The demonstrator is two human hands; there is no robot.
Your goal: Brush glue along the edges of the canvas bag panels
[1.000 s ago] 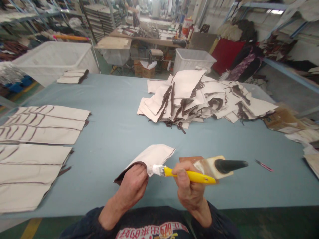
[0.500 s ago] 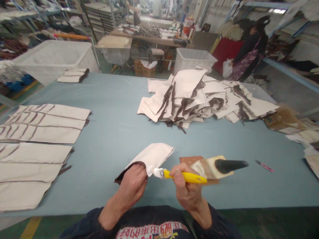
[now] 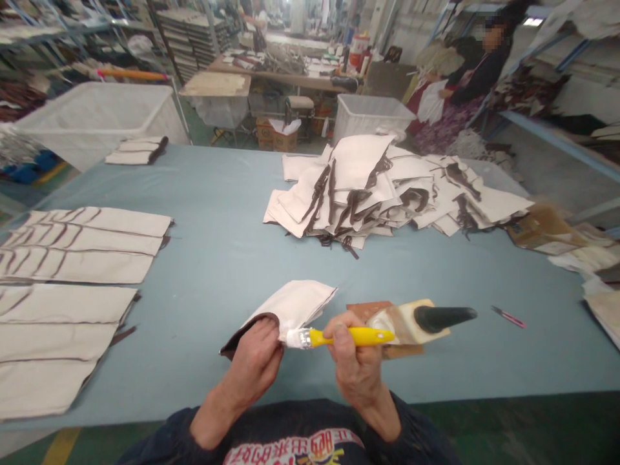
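Observation:
My left hand (image 3: pixel 256 358) grips the dark-edged opening of a cream fabric piece (image 3: pixel 293 300), with its fingertips hidden inside the edge. My right hand (image 3: pixel 358 355) is closed around the yellow handle of a brush (image 3: pixel 334 336). White paste covers the bristles, which touch the fabric's edge beside my left fingers. Just right of my right hand, a black-handled tool (image 3: pixel 443 319) rests on a pale, smeared block over a brown board (image 3: pixel 404 351).
A heap of cream pieces with dark ties (image 3: pixel 358 187) lies at the table's back. Overlapping rows (image 3: pixel 62 329) lie left. Small pink snips (image 3: pixel 509 317) lie right, near a cardboard box (image 3: pixel 545 229). A person (image 3: pixel 479 71) stands behind, holding something white.
My right hand has moved left with the brush, bringing the bristles closer to my left fingers. The person behind has shifted and raised the white item.

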